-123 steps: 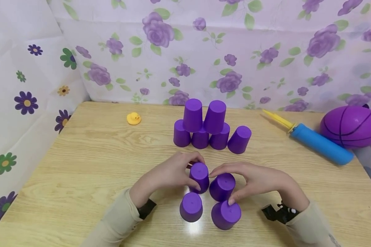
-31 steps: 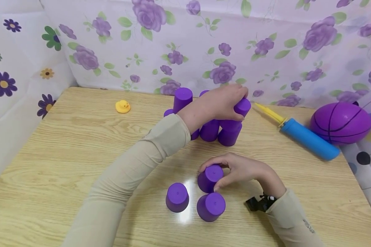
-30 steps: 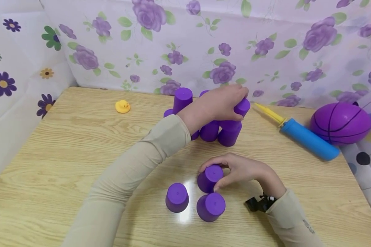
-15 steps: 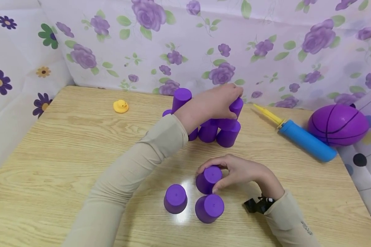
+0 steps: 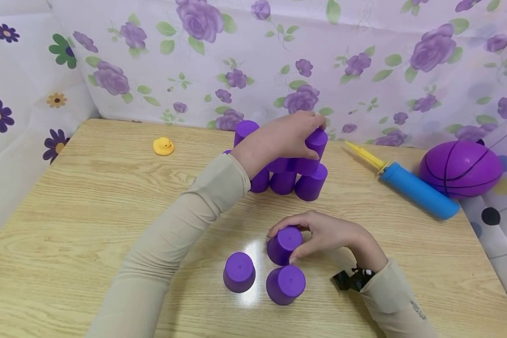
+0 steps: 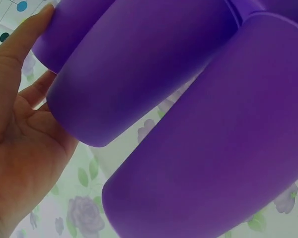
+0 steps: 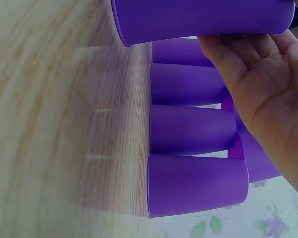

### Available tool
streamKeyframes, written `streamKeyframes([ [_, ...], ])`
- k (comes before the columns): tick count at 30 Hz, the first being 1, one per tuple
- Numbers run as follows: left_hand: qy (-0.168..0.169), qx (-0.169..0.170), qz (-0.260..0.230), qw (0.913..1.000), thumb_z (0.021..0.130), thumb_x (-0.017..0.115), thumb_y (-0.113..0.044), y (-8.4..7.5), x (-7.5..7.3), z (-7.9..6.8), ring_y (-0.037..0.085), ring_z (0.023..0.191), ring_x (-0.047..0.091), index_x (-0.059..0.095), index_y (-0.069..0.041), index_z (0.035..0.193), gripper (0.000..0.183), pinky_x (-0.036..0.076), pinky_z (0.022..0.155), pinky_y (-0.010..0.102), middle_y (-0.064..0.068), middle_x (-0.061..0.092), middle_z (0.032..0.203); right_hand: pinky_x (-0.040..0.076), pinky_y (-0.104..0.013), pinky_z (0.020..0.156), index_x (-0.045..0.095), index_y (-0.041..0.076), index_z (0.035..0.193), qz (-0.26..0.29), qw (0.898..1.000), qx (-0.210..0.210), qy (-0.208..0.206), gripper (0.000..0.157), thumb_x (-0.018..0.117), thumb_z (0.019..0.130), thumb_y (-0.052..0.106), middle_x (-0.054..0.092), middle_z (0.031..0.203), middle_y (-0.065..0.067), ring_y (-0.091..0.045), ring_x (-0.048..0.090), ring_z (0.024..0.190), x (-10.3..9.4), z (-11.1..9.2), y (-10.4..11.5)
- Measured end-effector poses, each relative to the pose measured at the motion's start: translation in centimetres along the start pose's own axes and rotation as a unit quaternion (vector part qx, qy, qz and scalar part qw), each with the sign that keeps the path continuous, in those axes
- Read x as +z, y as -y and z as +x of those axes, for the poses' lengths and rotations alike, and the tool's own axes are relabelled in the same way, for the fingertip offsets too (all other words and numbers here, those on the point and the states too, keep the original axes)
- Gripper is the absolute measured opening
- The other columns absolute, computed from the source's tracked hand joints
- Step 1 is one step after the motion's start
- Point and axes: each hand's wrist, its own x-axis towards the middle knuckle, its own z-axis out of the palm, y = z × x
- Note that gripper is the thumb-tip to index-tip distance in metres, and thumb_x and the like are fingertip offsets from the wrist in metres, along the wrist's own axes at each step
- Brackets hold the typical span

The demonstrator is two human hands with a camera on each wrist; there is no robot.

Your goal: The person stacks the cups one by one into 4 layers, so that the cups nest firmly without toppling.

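Note:
At the back, my left hand (image 5: 289, 136) grips an upside-down purple cup (image 5: 316, 141) at the right end of the stack's upper row. In the left wrist view its thumb lies along that cup (image 6: 64, 29), with two more upper cups beside it. The bottom row of purple cups (image 5: 308, 185) stands on the table, partly hidden by the left forearm. Nearer the front, my right hand (image 5: 327, 237) holds another upside-down cup (image 5: 284, 246) between thumb and fingers. Two free cups stand close by, one at the left (image 5: 239, 272) and one just in front (image 5: 285, 285).
A yellow rubber duck (image 5: 163, 146) sits at the back left of the wooden table (image 5: 110, 197). On the right lie a blue pump (image 5: 418, 190) with a yellow nozzle and a purple ball (image 5: 460, 169). A flowered cloth (image 5: 152, 47) hangs behind the table.
Since the oldest frame, my left hand has carried a cup from the front group to the upper row. Over the last second it shifts that cup slightly left; the right hand keeps its hold.

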Motion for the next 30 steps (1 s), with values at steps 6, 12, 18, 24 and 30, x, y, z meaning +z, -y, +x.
streamKeyframes([
  [6,-0.005,0.019,0.011,0.9997,0.084,0.068,-0.040,0.1,0.0,-0.4,0.013,0.115,0.047,0.045,-0.015,0.130,0.057,0.039,0.097,0.022,0.000,0.048,0.126,0.044,-0.030,0.097,0.056,0.009,0.125,0.005,1.000,0.001,0.002,0.050,0.073,0.081,0.027,0.061,0.121,-0.007,-0.015,0.056,0.113,0.0,0.0,0.0],
  [12,-0.033,0.030,0.014,0.9989,0.087,0.064,-0.039,-0.1,-0.2,-1.2,0.012,0.111,0.049,0.044,-0.016,0.133,0.056,0.041,0.096,0.023,0.000,0.046,0.126,0.044,-0.030,0.098,0.056,0.009,0.126,0.017,1.000,0.001,0.003,0.051,0.073,0.081,0.026,0.061,0.122,-0.009,-0.017,0.055,0.113,0.0,0.1,0.0],
  [18,-0.099,0.047,0.002,0.9940,0.089,0.062,-0.035,0.4,-0.3,-3.4,0.013,0.105,0.051,0.046,-0.013,0.131,0.050,0.042,0.092,0.021,0.001,0.047,0.125,0.043,-0.032,0.099,0.056,0.009,0.126,0.016,1.000,-0.001,0.003,0.051,0.073,0.081,0.024,0.060,0.123,-0.010,-0.020,0.055,0.115,0.0,0.2,0.0],
  [24,-0.178,0.070,-0.035,0.9808,0.089,0.064,-0.027,1.3,0.0,-7.1,0.015,0.105,0.052,0.053,-0.008,0.125,0.043,0.043,0.091,0.024,0.003,0.051,0.121,0.042,-0.032,0.100,0.056,0.013,0.127,0.002,1.000,0.002,0.004,0.051,0.073,0.080,0.025,0.060,0.124,-0.007,-0.017,0.054,0.116,0.0,0.2,0.0],
  [30,-0.261,0.109,-0.076,0.9562,0.086,0.069,-0.019,2.2,1.6,-11.2,0.019,0.103,0.055,0.059,-0.003,0.114,0.034,0.046,0.089,0.024,0.008,0.055,0.116,0.042,-0.031,0.100,0.056,0.014,0.127,-0.012,1.000,-0.003,-0.001,0.052,0.073,0.080,0.026,0.060,0.124,-0.006,-0.016,0.054,0.117,0.1,0.1,-0.1],
])
